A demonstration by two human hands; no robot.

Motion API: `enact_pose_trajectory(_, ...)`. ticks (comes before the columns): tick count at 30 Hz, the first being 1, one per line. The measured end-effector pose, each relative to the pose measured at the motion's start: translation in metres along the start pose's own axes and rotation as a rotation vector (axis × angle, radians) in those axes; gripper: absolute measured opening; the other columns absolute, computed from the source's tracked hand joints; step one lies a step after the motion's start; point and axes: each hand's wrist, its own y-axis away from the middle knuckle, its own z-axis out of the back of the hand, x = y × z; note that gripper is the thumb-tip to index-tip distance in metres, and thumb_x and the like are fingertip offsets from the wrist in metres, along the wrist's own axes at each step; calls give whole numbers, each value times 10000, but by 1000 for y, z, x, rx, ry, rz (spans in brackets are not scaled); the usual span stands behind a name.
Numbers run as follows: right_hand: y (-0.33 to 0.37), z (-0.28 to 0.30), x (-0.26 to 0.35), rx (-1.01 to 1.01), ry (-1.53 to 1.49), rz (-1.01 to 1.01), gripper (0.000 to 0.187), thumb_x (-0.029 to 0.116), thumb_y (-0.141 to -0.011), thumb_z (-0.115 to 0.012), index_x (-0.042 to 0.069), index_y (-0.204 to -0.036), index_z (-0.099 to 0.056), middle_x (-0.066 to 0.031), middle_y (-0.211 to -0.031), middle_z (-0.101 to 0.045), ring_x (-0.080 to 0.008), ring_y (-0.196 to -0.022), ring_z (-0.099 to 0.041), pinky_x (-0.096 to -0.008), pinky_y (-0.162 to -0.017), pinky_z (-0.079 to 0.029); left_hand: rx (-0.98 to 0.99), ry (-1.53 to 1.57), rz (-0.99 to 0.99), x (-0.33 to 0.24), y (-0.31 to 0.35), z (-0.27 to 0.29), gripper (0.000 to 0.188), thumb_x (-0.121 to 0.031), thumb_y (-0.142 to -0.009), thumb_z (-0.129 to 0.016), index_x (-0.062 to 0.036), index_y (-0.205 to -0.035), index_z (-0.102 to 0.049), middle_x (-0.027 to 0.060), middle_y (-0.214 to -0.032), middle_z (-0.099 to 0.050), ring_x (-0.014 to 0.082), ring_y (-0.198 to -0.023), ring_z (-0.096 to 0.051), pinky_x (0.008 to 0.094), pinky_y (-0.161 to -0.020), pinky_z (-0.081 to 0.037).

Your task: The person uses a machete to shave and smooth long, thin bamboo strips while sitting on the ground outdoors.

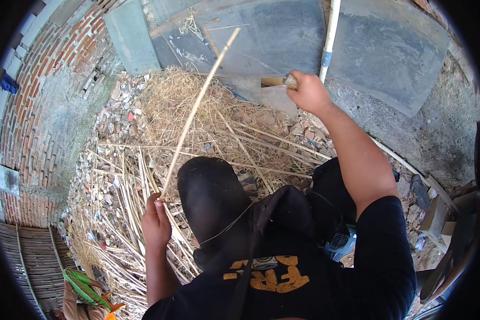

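Here, my left hand (157,221) grasps the lower end of a long, slim, pale strip (197,106), which slants away above curly dry shavings (165,101). My right hand (310,93) is clenched around a short, rounded handle (290,81). On the rough rubble (108,127) lie many thin, straight sticks (128,200).

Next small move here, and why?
I'd probably bring the right hand inward, so the tool-like object it grips comes to the long pale strip. The left hand holds that strip near its lower end, with the rest slanting up and away unsupported, while the right hand is off to the side, apart from it.
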Motion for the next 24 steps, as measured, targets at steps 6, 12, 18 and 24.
enact_pose_trajectory(6,5,3,-5,-33,-72,-35,303,205,-804,-677,54,-1066,-654,-212,-868,-711,-385,-847,-698,-466,-783,-566,-192,-394,5,34,-14,16,404,-200,-986,-511,-98,-1376,-547,206,-871,-713,366,-710,-699,465,-623,-531)
enact_pose_trajectory(12,11,6,14,19,-55,116,338,175,-788,-693,86,-1112,-663,-193,-874,-715,-372,-836,-701,-456,-760,-563,-206,-283,48,43,-21,16,329,-226,-1017,-499,-71,-1297,-571,159,-746,-677,325,-641,-666,430,-578,-487)
enact_pose_trajectory(18,21,3,29,45,-105,213,342,148,-764,-713,94,-1097,-659,-186,-829,-701,-360,-795,-700,-452,-697,-554,-145,256,34,57,-20,-14,256,-203,-1034,-533,-23,-1215,-533,45,-641,-568,123,-558,-494,316,-538,-382)
enact_pose_trajectory(24,35,8,45,53,-82,299,354,168,-747,-733,110,-1087,-656,-157,-856,-701,-352,-843,-692,-464,-745,-537,19,216,-1,19,-16,-21,320,-266,-1048,-530,-18,-1251,-530,36,-679,-573,99,-602,-506,287,-562,-391)
